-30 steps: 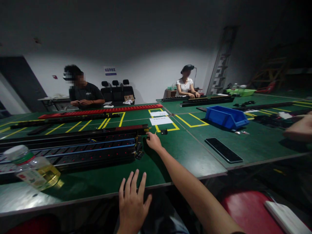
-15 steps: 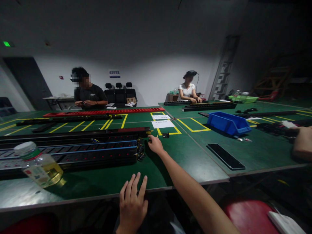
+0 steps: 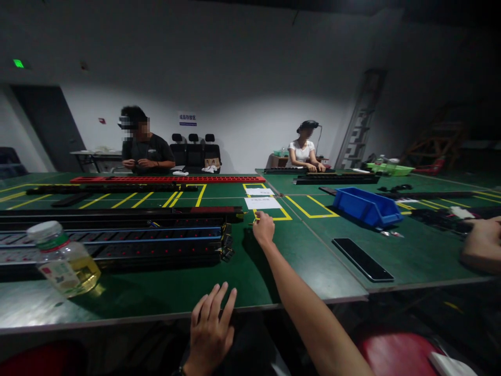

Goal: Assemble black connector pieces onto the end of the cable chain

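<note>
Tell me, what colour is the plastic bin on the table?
The bin is bright blue, seen clearly in the head view, on the green table.

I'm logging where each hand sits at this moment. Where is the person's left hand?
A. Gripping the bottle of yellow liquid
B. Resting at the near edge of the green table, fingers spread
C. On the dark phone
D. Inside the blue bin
B: the left hand lies at the near edge of the green table, fingers spread, holding nothing.

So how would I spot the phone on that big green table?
Start at the green table and find the blue bin on its right half. Nearer the front edge lies the phone, a flat, glossy black slab, lying by itself.
</note>
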`<state>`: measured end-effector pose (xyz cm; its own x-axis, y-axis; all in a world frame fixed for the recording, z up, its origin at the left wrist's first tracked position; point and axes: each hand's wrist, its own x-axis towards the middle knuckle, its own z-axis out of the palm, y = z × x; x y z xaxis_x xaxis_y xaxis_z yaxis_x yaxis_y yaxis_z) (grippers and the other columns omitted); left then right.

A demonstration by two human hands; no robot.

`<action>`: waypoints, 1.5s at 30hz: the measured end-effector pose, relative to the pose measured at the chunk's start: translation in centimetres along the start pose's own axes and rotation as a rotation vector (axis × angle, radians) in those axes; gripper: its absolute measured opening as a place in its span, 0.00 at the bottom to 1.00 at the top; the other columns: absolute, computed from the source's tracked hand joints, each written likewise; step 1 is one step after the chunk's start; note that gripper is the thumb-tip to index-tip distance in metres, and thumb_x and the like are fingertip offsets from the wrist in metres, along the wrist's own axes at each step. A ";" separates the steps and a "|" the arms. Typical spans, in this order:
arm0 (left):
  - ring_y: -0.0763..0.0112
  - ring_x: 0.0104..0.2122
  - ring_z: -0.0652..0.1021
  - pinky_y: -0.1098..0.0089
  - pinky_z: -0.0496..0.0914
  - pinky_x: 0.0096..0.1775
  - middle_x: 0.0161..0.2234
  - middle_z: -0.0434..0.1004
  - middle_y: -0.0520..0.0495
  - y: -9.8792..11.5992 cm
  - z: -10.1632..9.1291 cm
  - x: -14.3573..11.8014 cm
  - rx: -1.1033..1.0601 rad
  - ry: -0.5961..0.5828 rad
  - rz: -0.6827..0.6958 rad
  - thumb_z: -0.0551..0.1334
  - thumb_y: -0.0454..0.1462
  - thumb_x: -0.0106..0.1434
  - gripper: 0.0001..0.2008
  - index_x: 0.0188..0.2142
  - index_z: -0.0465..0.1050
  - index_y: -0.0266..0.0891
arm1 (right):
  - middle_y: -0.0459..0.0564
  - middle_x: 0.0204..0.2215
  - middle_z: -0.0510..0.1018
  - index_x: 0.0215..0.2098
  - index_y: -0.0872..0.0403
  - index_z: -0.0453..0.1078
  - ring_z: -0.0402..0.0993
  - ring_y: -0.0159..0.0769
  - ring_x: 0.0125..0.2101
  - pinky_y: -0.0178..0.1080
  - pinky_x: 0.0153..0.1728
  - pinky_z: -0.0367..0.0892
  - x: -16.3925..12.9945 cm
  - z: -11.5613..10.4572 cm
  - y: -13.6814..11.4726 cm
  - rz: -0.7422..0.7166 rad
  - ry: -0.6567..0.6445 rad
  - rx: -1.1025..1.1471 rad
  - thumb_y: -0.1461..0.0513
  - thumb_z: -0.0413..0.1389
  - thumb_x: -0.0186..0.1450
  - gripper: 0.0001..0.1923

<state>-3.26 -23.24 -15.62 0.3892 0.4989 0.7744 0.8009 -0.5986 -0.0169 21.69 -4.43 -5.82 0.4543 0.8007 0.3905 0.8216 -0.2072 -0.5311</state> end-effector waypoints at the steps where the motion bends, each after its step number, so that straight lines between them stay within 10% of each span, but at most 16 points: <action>1: 0.60 0.60 0.74 0.61 0.58 0.63 0.62 0.75 0.50 0.0 0.0 0.0 -0.007 0.005 -0.002 0.62 0.35 0.61 0.34 0.68 0.66 0.53 | 0.57 0.55 0.78 0.59 0.52 0.72 0.70 0.48 0.55 0.44 0.52 0.66 0.2 -0.2 0.5 0.016 -0.009 -0.031 0.68 0.50 0.69 0.23; 13: 0.63 0.59 0.74 0.62 0.57 0.63 0.61 0.77 0.50 0.4 -0.3 0.4 -0.051 0.027 -0.018 0.60 0.33 0.62 0.28 0.61 0.75 0.50 | 0.59 0.53 0.78 0.54 0.49 0.78 0.68 0.51 0.55 0.47 0.51 0.63 -0.1 0.4 1.1 -0.170 -0.215 -0.189 0.65 0.49 0.72 0.19; 45: 0.61 0.59 0.72 0.61 0.57 0.62 0.60 0.77 0.48 0.2 -0.1 0.3 0.002 0.041 0.031 0.62 0.33 0.57 0.32 0.62 0.74 0.48 | 0.50 0.44 0.83 0.43 0.47 0.81 0.74 0.46 0.48 0.46 0.48 0.63 -0.5 1.0 0.0 -0.210 -0.189 0.009 0.63 0.54 0.68 0.13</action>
<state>-3.05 -23.25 -15.28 0.3952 0.4539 0.7986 0.7897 -0.6120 -0.0429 21.09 -4.27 -6.76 0.2014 0.9165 0.3457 0.8873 -0.0212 -0.4608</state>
